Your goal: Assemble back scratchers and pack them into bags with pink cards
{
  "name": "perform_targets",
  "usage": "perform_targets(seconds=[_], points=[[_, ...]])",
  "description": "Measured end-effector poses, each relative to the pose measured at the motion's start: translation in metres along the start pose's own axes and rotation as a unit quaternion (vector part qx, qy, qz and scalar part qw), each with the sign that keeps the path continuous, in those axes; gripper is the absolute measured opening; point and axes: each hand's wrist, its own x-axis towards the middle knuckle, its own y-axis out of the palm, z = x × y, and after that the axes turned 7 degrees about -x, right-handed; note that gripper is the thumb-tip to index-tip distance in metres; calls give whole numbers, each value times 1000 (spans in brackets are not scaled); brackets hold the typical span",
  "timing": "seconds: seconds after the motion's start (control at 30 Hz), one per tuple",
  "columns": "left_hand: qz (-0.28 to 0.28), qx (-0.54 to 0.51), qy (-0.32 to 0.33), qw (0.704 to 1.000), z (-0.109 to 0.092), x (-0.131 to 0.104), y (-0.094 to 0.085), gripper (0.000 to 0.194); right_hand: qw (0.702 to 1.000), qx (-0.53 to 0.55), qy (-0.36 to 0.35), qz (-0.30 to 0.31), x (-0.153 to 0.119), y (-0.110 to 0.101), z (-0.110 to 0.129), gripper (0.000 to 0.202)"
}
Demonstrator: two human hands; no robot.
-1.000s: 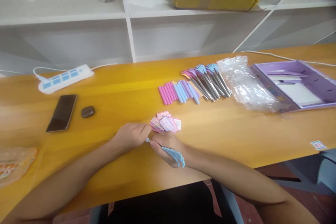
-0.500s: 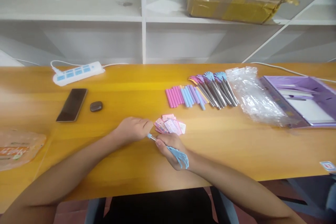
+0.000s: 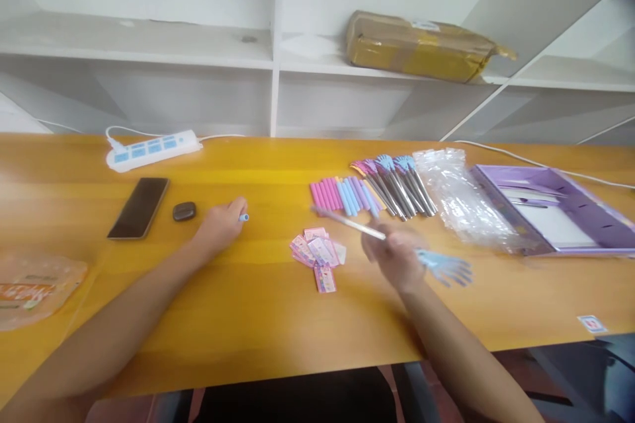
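My left hand (image 3: 221, 228) is closed around a short light-blue sleeve (image 3: 243, 217), whose end pokes out past the fingers. My right hand (image 3: 401, 256), blurred by motion, grips a back scratcher by its metal rod (image 3: 360, 226); its blue hand-shaped head (image 3: 446, 267) sticks out to the right. The bare rod points left over the table, apart from the sleeve. Between the hands lies a loose pile of small pink printed cards (image 3: 323, 252). Behind it, pink, blue and purple sleeves (image 3: 342, 195) lie in a row beside several back scratchers (image 3: 397, 188).
Clear plastic bags (image 3: 459, 198) and a purple box (image 3: 550, 211) are at the right. A phone (image 3: 139, 207), a dark mouse-like object (image 3: 184, 211) and a power strip (image 3: 153, 149) lie left. A taped parcel (image 3: 421, 49) rests on the shelf.
The hands have moved apart: my left one leftward with the blue sleeve, my right one rightward with the back scratcher. The rod's end has come away from the sleeve. The camera view has shifted slightly.
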Motion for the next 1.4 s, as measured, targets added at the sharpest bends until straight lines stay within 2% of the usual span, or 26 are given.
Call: perform_targets(seconds=[0.1, 0.17, 0.27, 0.33, 0.47, 0.57, 0.67, 0.77, 0.83, 0.87, 1.0, 1.2, 1.3, 1.4], points=[[14, -77, -61, 995, -11, -4, 14, 4, 978, 19, -26, -207, 32, -49, -11, 50], [42, -120, -72, 989, -18, -6, 20, 11, 951, -3, -41, -305, 50, -82, -12, 47], [61, -146, -63, 985, -18, -4, 23, 19, 923, -84, -39, -374, 68, -124, -13, 55], [57, -156, -67, 984, -14, -2, 22, 21, 910, -149, -1, -388, 74, -143, -18, 49], [57, -167, -63, 982, -9, -1, 21, 24, 883, -309, 107, -337, 77, -161, -41, 23], [60, -161, -55, 984, -10, -3, 21, 25, 835, -459, 167, -255, 75, -161, -72, 11], [59, -142, -48, 987, -12, -3, 21, 25, 800, -543, 189, -173, 71, -151, -111, 20], [65, -131, -43, 988, -12, -2, 20, 24, 772, -596, 216, -50, 59, -133, -149, 31], [69, -130, -44, 988, -11, -1, 20, 24, 767, -600, 226, 19, 48, -122, -168, 35], [70, -130, -43, 988, -11, -1, 20, 24, 768, -596, 232, 35, 43, -118, -176, 36], [72, -126, -40, 989, -11, 0, 19, 24, 773, -582, 251, 30, 27, -117, -191, 41], [74, -140, -37, 987, -10, -1, 18, 29, 794, -558, 242, 2, 23, -121, -205, 42], [56, -159, -23, 985, -9, 0, 19, 35, 803, -544, 242, -21, 24, -119, -212, 41], [10, -181, -10, 983, -6, 3, 22, 33, 810, -528, 252, -42, 24, -119, -218, 37]])
